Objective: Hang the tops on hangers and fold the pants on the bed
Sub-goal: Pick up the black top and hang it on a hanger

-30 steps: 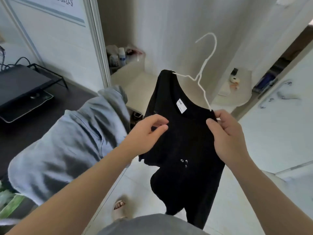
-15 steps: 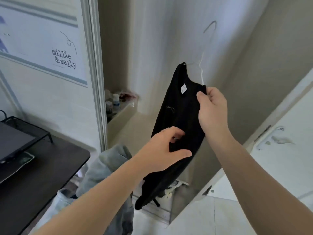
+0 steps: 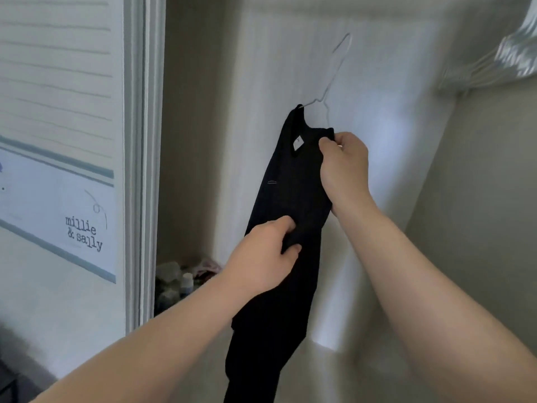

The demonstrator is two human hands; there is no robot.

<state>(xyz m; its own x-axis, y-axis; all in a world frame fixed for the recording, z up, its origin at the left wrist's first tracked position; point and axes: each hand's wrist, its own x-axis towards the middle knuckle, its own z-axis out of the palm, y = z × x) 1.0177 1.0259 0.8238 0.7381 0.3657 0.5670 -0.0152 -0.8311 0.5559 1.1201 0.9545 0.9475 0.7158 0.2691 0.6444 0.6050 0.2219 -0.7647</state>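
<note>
**Black top held up on a wire hanger**

Head view: A person holds a black top (image 3: 290,184) in the air before the pale back wall (image 3: 261,68) of a recess, with both bare arms reaching up. The top hangs long and narrow on a thin white hanger (image 3: 334,74), whose hook points upward and catches on nothing visible. The right hand (image 3: 345,170) has its fingers (image 3: 327,144) curled around the top's near shoulder, at the neckline beside a small white label (image 3: 298,142). Lower down, the left hand (image 3: 261,257) pinches a fold of the cloth at mid-body between thumb and fingers. More pale hangers (image 3: 494,65) cluster, blurred, in the upper right corner. At left, past a white door frame (image 3: 142,170), is a poster (image 3: 84,234) reading "millie & sally"; small bottles (image 3: 186,282) stand low in the recess.
</note>
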